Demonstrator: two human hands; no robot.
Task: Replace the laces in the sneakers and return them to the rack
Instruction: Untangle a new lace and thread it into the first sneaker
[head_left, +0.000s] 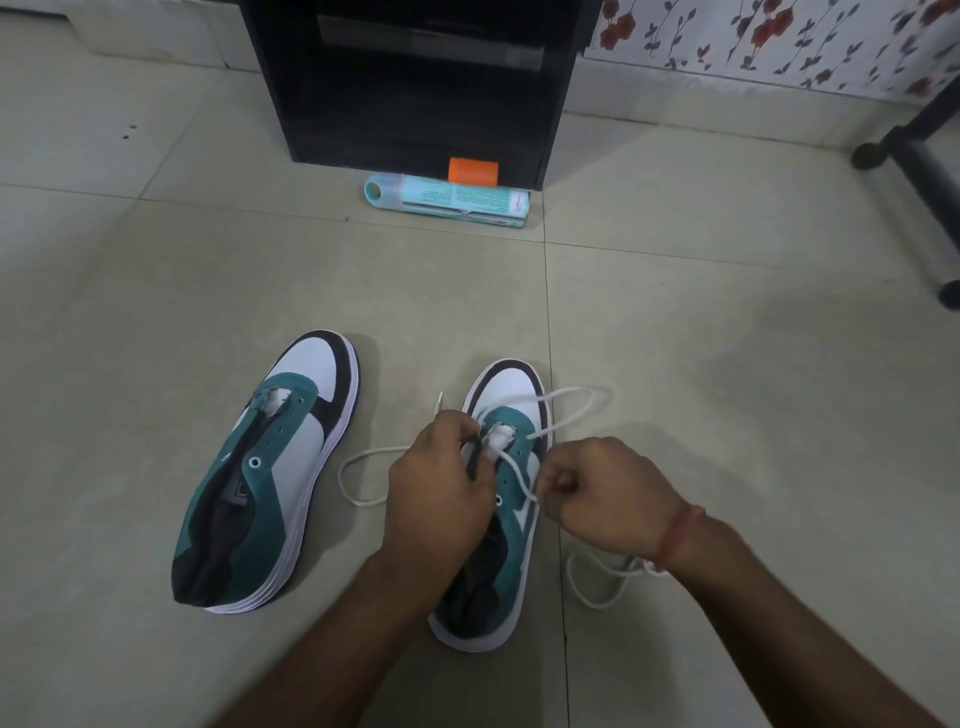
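Now both hands, left hand (439, 488) and right hand (605, 493), pinch the white lace (571, 405) on the teal sneaker (511, 519).

The left hand (436, 483) covers the right sneaker's (511, 514) tongue. At twelve o'clock, the black rack (415, 78) is cut off. Tube (447, 200) print is unreadable.

Dim, even indoor light with soft shadows on the floor tiles (675, 291), wide-angle bending and blurred floral wallpaper (779, 41) at the edges.
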